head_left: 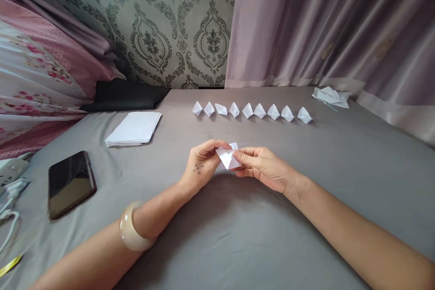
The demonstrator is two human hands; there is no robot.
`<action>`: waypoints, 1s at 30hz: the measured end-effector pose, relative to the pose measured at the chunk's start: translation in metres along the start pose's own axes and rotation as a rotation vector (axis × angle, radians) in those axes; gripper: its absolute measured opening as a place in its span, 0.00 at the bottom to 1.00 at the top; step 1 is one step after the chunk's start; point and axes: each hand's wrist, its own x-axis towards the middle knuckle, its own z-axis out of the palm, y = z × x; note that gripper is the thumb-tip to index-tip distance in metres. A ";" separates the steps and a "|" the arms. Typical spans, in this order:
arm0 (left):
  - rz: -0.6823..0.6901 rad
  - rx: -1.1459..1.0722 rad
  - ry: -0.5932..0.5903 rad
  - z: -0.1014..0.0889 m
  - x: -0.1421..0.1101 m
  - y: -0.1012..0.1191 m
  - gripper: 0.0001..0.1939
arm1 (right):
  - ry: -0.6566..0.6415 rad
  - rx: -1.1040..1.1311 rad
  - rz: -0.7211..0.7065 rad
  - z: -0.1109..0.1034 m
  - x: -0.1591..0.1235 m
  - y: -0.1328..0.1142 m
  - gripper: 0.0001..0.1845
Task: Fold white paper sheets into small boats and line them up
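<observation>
Between my two hands is a small folded piece of white paper (227, 157), raised over the grey cloth (217, 222). My left hand (203, 163) pinches its left side, the fingers curled over its upper edge. On the right, the thumb of my right hand (263, 165) presses on the paper's face, with the fingers behind it. Beyond the hands, a row of several small folded white paper shapes (260, 110) stands on the cloth. One of them, a flat-looking folded paper (221, 109), lies lower than its neighbours.
A stack of white paper (134, 128) lies at the left, with a black phone (71, 183) nearer me. Black fabric (125, 94) rests by the wall. Loose white papers (331, 96) sit at the back right. A power strip (12, 170) with white cables is at the left edge.
</observation>
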 end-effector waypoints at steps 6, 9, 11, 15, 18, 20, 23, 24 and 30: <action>-0.083 -0.060 -0.025 0.000 0.002 0.002 0.04 | 0.055 -0.001 -0.005 -0.001 0.002 0.002 0.12; -0.176 -0.125 -0.097 -0.002 0.004 0.004 0.08 | 0.118 -0.027 0.002 -0.006 0.004 0.001 0.12; -0.291 -0.221 -0.162 -0.004 0.005 0.004 0.14 | 0.163 -0.068 0.006 -0.010 0.005 0.000 0.13; -0.493 -0.303 -0.212 -0.009 0.008 0.004 0.17 | 0.210 -0.191 0.001 -0.015 0.007 0.000 0.14; -0.529 -0.209 -0.213 -0.008 0.007 0.003 0.16 | 0.210 -0.270 -0.043 -0.014 0.007 0.001 0.17; -0.541 -0.176 -0.214 -0.007 0.007 0.003 0.17 | 0.214 -0.288 -0.077 -0.012 0.007 0.002 0.19; -0.564 -0.197 -0.226 -0.005 0.005 0.004 0.18 | 0.216 -0.248 -0.095 -0.009 0.008 0.005 0.21; -0.576 -0.205 -0.229 -0.005 0.005 0.004 0.19 | 0.208 -0.217 -0.091 -0.009 0.009 0.007 0.22; -0.642 -0.189 -0.224 -0.006 0.005 0.001 0.19 | 0.225 -0.116 -0.059 -0.007 0.017 0.020 0.21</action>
